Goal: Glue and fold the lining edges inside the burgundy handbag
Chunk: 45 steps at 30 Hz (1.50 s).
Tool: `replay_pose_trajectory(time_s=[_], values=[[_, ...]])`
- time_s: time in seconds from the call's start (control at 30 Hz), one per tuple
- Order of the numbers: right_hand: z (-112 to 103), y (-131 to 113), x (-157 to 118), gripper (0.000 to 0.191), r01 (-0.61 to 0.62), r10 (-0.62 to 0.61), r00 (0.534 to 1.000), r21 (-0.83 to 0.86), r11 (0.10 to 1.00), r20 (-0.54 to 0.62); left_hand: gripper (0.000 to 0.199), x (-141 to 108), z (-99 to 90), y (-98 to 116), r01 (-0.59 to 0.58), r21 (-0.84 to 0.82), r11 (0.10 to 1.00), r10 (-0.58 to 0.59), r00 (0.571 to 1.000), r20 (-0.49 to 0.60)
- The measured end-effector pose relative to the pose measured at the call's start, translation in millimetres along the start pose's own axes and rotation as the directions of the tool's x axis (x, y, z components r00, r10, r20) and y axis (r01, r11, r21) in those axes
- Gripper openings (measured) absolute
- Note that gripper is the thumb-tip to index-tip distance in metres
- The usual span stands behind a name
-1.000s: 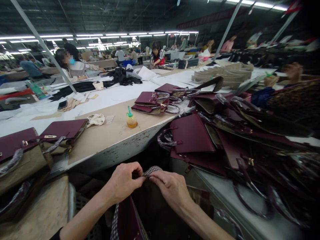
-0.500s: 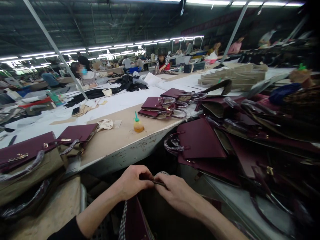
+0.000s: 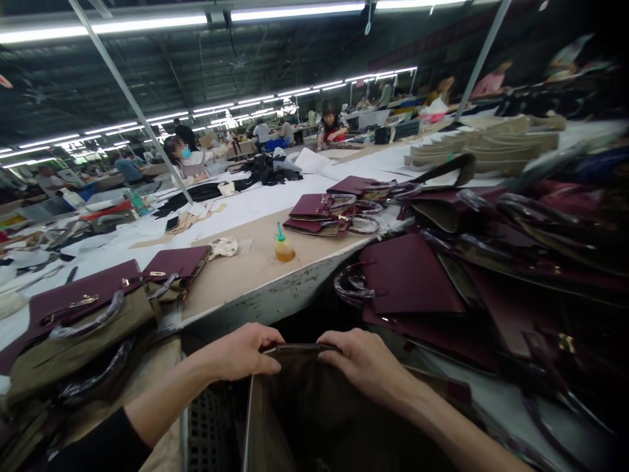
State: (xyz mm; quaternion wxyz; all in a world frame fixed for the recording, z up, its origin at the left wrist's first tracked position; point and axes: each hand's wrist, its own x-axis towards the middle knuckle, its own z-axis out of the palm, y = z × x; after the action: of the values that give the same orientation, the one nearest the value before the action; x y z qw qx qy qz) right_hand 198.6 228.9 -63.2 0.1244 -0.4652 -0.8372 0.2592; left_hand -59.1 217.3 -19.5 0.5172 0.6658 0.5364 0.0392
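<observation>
My left hand (image 3: 248,353) pinches the top edge of a handbag (image 3: 314,406), thumb inside and fingers over the rim. A short way to the right, my right hand (image 3: 361,360) grips that same edge. Between them the rim is stretched nearly straight, and the bag's dark olive lining faces me. The bag's outside and lower part are hidden. Beyond the hands, on the table, stands a small oil bottle (image 3: 284,250) with a green spout and amber liquid.
Maroon handbags with plastic-wrapped handles (image 3: 413,275) are heaped on the right. More maroon bags (image 3: 98,295) lie at the left. The worktable's worn edge (image 3: 265,295) runs in front of me. Other people (image 3: 334,128) work farther back among poles and strip lights.
My hands have moved apart along the rim, from nearly touching to a gap between them. The bag's lining now opens toward me. The camera view has shifted slightly left.
</observation>
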Motion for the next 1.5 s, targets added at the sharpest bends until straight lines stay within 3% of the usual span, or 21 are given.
replay_pose_trajectory(time_s=[0.13, 0.4, 0.5, 0.7, 0.83, 1.0, 1.1, 1.23, 1.33, 1.5], values=[[-16.5, 10.3, -18.1, 0.019, 0.028, -0.029, 0.999, 0.027, 0.999, 0.045, 0.027, 4.2, 11.8, 13.4, -0.033, -0.077, 0.996, 0.038, 0.997, 0.064], [4.3, 51.8, -35.5, 0.027, 0.1, -0.11, 0.993, 0.17, 0.98, 0.052, 0.029, 30.6, 44.8, 2.0, -0.04, -0.133, 0.99, 0.049, 0.997, 0.06], [0.8, 54.5, -30.1, 0.028, 0.122, -0.149, 0.985, 0.252, 0.96, 0.089, 0.031, 33.6, 44.9, 6.1, -0.05, -0.043, 0.998, 0.051, 0.998, 0.036], [-2.4, 47.2, -14.7, 0.016, 0.053, -0.103, 0.982, 0.296, 0.954, 0.156, 0.034, 33.9, 37.9, 14.9, -0.106, -0.001, 0.994, 0.106, 0.993, 0.058], [3.4, 49.9, -10.7, 0.017, 0.039, -0.116, 0.976, 0.375, 0.926, 0.187, 0.033, 34.9, 33.6, 11.3, -0.153, -0.004, 0.988, 0.152, 0.982, 0.108], [4.8, 56.9, -8.4, 0.022, -0.066, -0.123, 0.938, 0.515, 0.855, 0.323, 0.037, 37.1, 27.1, 7.2, -0.183, -0.035, 0.983, 0.186, 0.963, 0.193], [0.2, 49.5, -4.9, 0.026, 0.025, -0.184, 0.932, 0.453, 0.891, 0.311, 0.035, 39.8, 24.7, 7.0, -0.205, -0.011, 0.979, 0.204, 0.962, 0.18], [1.1, 27.7, 4.5, 0.03, 0.239, -0.281, 0.934, 0.201, 0.95, 0.22, 0.03, 42.9, 25.4, 4.2, -0.237, 0.061, 0.97, 0.227, 0.964, 0.141], [9.1, 16.2, 13.3, 0.03, 0.268, -0.267, 0.947, 0.017, 0.963, 0.178, 0.027, 41.7, 26.8, -0.7, -0.183, 0.054, 0.982, 0.178, 0.981, 0.081], [12.0, 13.1, 22.1, 0.03, 0.261, -0.244, 0.959, -0.106, 0.96, 0.147, 0.022, 27.9, 23.4, 1.2, -0.03, -0.044, 0.999, 0.031, 0.999, 0.014]])
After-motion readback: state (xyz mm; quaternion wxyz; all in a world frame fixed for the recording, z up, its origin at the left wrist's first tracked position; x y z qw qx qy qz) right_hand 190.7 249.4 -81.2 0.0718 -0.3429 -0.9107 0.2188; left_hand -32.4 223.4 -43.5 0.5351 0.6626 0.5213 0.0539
